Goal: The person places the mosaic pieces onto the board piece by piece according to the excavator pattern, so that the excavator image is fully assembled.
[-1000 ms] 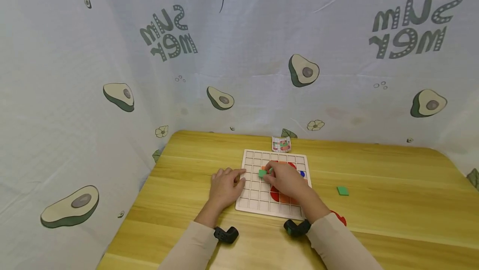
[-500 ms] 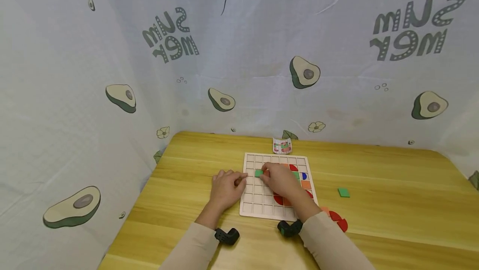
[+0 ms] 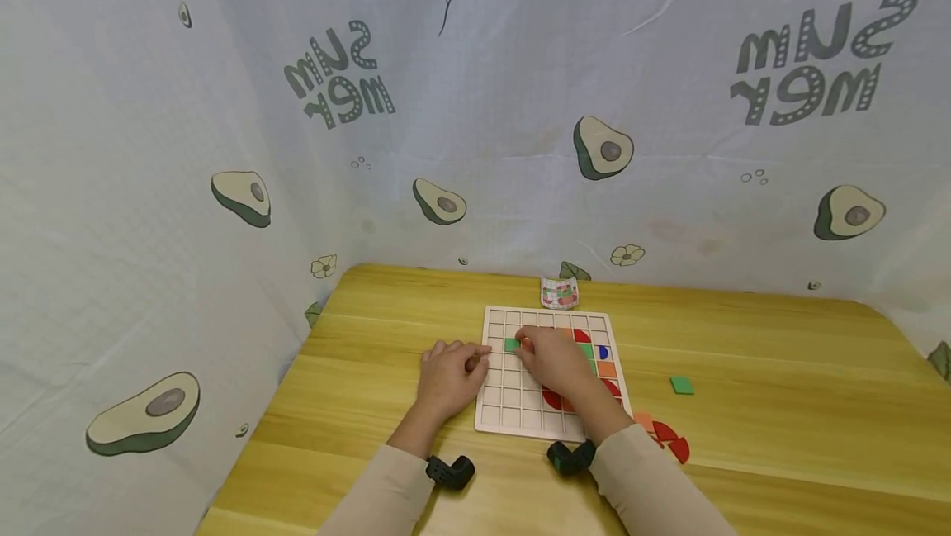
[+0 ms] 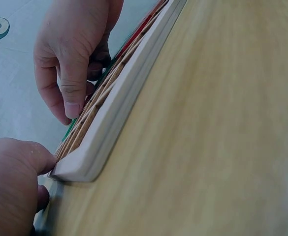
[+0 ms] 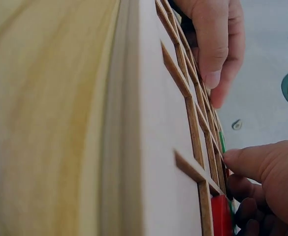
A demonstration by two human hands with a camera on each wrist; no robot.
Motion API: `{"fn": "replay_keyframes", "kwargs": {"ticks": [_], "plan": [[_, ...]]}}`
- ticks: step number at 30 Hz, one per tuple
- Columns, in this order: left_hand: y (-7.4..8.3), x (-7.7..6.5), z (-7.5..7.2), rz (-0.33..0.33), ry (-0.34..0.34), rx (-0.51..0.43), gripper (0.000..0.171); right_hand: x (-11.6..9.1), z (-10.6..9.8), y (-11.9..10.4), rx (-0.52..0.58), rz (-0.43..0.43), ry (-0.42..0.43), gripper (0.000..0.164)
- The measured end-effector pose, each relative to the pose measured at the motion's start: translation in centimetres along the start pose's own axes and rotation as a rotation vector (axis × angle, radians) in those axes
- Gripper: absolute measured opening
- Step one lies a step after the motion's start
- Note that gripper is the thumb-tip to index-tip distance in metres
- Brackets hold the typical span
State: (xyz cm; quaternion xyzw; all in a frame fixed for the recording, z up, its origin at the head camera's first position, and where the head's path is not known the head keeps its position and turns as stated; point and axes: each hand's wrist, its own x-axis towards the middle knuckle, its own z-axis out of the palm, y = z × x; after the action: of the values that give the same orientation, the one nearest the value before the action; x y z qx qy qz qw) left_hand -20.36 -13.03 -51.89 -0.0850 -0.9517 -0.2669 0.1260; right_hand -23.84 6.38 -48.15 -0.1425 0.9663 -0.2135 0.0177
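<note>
A pale wooden grid board (image 3: 490, 415) lies on the table, with red, orange, green and blue flat pieces in some of its cells. My right hand (image 3: 560, 364) reaches over the board, thumb and forefinger together at the right edge of a green square tile (image 3: 512, 344) in one of the left cells. The right wrist view has that thumb (image 5: 247, 158) against the tile's edge. At the board's left side my left hand (image 3: 449, 377) rests on the table, its forefinger stretched to the rim. My right hand hides several of the middle pieces.
A small patterned card (image 3: 559, 293) lies behind the board. To the right is a loose green tile (image 3: 681, 386). Nearer my right sleeve lie red curved pieces (image 3: 678, 448) and an orange tile (image 3: 643, 420). A printed cloth (image 3: 520, 106) hangs behind the table.
My right hand has moved slightly left and brought the green tile down into a left cell. Over the last half second it barely moves. The left hand stays at the rim.
</note>
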Motion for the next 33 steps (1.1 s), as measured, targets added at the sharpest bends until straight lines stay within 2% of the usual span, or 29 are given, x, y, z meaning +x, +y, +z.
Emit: {"fn": "replay_keyframes", "kwargs": {"ticks": [4,7,11,13,23,29,33], "plan": [[0.0,-0.1,0.0,0.003,-0.001,-0.001,0.023,-0.3,-0.2,0.0,0.01,-0.026,0.0,0.027],[0.2,-0.2,0.0,0.003,-0.012,-0.001,0.023,-1.0,-0.7,0.4,0.071,-0.04,-0.012,0.032],[0.3,-0.1,0.1,0.012,-0.013,0.001,0.023,-2.3,-2.1,1.3,0.166,-0.03,-0.034,0.035],[0.3,-0.1,0.2,0.016,-0.003,0.002,0.023,-3.0,-3.0,2.0,0.177,-0.022,-0.039,0.034],[0.1,-0.2,0.2,0.003,-0.006,0.013,0.025,-7.7,-7.8,7.3,0.128,0.075,-0.065,0.034],[0.1,-0.1,0.1,0.008,0.004,0.012,0.024,-10.3,-9.3,11.1,0.134,0.086,-0.161,0.025],[0.1,-0.2,0.1,0.008,0.0,-0.005,0.025,-11.4,-9.6,12.8,0.171,0.107,-0.255,0.023]]}}
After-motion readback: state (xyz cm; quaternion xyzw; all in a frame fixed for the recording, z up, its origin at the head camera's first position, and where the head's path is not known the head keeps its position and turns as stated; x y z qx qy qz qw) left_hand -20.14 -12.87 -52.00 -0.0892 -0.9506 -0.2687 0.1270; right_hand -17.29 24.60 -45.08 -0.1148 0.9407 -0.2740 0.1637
